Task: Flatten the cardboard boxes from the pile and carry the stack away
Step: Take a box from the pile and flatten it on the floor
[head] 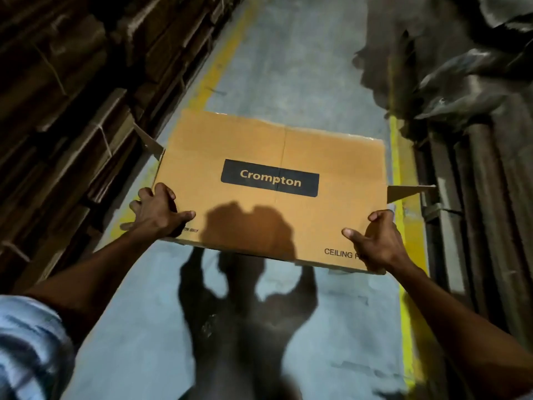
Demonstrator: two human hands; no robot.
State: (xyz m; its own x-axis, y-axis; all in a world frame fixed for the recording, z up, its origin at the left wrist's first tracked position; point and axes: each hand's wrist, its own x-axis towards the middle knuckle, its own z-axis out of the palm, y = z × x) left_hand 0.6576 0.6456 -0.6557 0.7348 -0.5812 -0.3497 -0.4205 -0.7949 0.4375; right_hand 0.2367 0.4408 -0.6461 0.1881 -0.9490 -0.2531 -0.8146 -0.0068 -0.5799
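A blue and white sleeve [31,342] sits closest, at the bottom left, on the person's left arm. Both arms reach out to a flat cardboard box [271,157] held up in the air above the grey floor [288,67]. The box is in the middle, between the two yellow lines [399,157] painted on the floor. It has a dark label that says "Crompton".

The left hand [157,210] grips the near left corner, with the thumb on top and the fingers curled over the side edge. The right hand [377,241] grips the near right corner, thumb on top, fingers wrapped around the edge.

The box looks light, because it is held out flat by just two corners. It looks stiff enough to stay flat, but it may bend along its fold in the middle. Small flaps [409,192] stick out at the sides and could catch on things. Holding it by two far-apart edges seems like the best way.

On the left stand tall piles of flat brown cardboard [72,96]. On the right are dark tubes [484,197] and crumpled grey sheets [461,67]. The person's shadow [245,298] falls on the floor and box.
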